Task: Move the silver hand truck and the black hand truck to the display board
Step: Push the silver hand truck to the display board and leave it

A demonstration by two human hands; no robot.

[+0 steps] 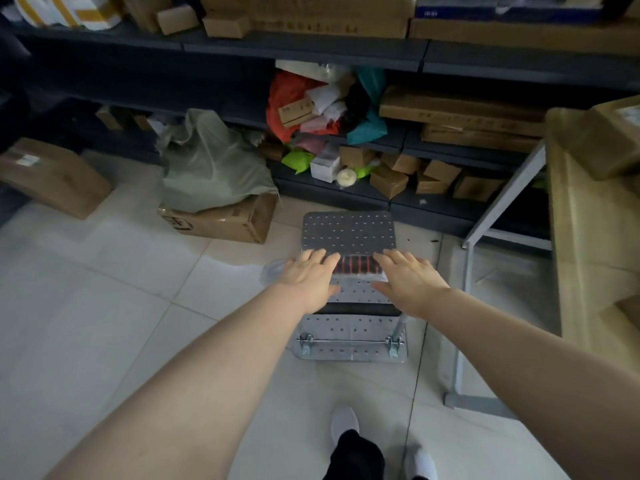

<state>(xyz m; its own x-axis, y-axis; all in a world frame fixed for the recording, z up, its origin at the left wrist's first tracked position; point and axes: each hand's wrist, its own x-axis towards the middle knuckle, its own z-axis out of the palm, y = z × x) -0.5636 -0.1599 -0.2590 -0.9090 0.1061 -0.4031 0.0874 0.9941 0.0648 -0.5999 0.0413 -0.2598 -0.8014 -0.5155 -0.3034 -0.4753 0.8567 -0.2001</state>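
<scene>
A folded silver hand truck (349, 337) lies flat on the tiled floor in front of me, its perforated plate up and its axle and small wheels at the near end. A darker perforated plate, seemingly the black hand truck (348, 232), lies at its far end near the shelf base. Across the middle sits a red-and-black part in clear plastic wrap (356, 265). My left hand (308, 275) rests flat on the wrap's left side with fingers spread. My right hand (410, 280) rests flat on its right side the same way. Neither hand is curled around anything.
Dark shelving (311, 50) stacked with cartons and coloured bags runs along the back. A cardboard box (225, 221) under a green sack (211, 164) sits to the left, and another box (52, 178) farther left. A grey table frame (465, 306) and wooden top (588, 237) stand close on the right.
</scene>
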